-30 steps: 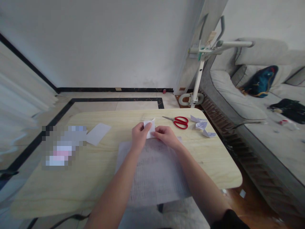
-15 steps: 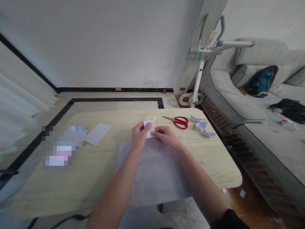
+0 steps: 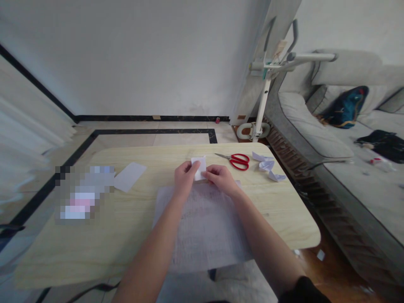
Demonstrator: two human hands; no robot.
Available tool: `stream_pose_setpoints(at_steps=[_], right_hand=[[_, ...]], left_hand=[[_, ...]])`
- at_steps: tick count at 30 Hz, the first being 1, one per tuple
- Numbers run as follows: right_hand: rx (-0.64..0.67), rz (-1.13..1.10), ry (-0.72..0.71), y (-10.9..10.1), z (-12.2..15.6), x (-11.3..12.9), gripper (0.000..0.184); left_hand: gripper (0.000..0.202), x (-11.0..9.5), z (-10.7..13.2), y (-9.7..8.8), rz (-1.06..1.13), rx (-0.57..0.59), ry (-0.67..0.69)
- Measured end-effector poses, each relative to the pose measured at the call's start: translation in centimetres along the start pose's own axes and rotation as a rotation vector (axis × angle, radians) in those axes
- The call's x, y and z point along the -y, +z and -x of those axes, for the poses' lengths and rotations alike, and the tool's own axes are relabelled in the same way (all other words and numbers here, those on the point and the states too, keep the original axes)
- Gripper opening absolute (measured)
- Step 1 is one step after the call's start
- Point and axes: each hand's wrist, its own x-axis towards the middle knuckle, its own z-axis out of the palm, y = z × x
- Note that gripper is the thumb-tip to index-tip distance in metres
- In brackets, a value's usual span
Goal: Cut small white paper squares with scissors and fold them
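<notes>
A small piece of white paper (image 3: 198,168) is held up between my two hands, above the far edge of a large printed sheet (image 3: 208,229). My left hand (image 3: 184,179) grips its left side, thumb lying across the front. At the lower right corner, my right hand (image 3: 219,177) pinches the paper between thumb and fingers. The fingers behind the paper are hidden. Red-handled scissors (image 3: 239,162) lie to the right of my hands, blades pointing left. Several folded white paper pieces (image 3: 267,166) sit further right.
On the left of the wooden table (image 3: 132,227) lies a white paper sheet (image 3: 130,176), beside a pixelated area. A grey sofa (image 3: 328,139) stands right of the table. White exercise equipment (image 3: 261,105) rises behind the table's far right corner.
The small paper has shifted slightly and now stands more squarely upright between my hands. My right fingers have moved a little at its corner.
</notes>
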Motion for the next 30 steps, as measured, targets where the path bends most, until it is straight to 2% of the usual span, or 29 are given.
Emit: stream_pose_setpoints(at_steps=[8, 14, 18, 23, 27, 30], right_hand=[[-0.145, -0.111, 0.032, -0.48, -0.44, -0.6, 0.027], [-0.155, -0.182, 0.045, -0.58, -0.48, -0.87, 0.028], [-0.156, -0.146, 0.021, -0.62, -0.57, -0.86, 0.027], [-0.128, -0.042, -0.006, -0.38, -0.43, -0.62, 0.024], [-0.036, 0.036, -0.041, 0.12, -0.11, -0.4, 0.021], [-0.036, 0.031, -0.068, 0.37, -0.1, -0.31, 0.02]], left_hand=[[0.031, -0.11, 0.05, -0.17, 0.017, 0.152, -0.009], [0.027, -0.01, -0.03, -0.1, -0.023, 0.16, 0.004], [0.027, 0.07, -0.1, -0.1, -0.064, 0.173, 0.042], [0.026, -0.02, 0.03, -0.11, -0.066, 0.113, 0.113], [0.026, 0.14, -0.12, -0.28, -0.044, 0.038, 0.076], [0.027, 0.31, -0.24, -0.4, -0.036, 0.03, 0.042]])
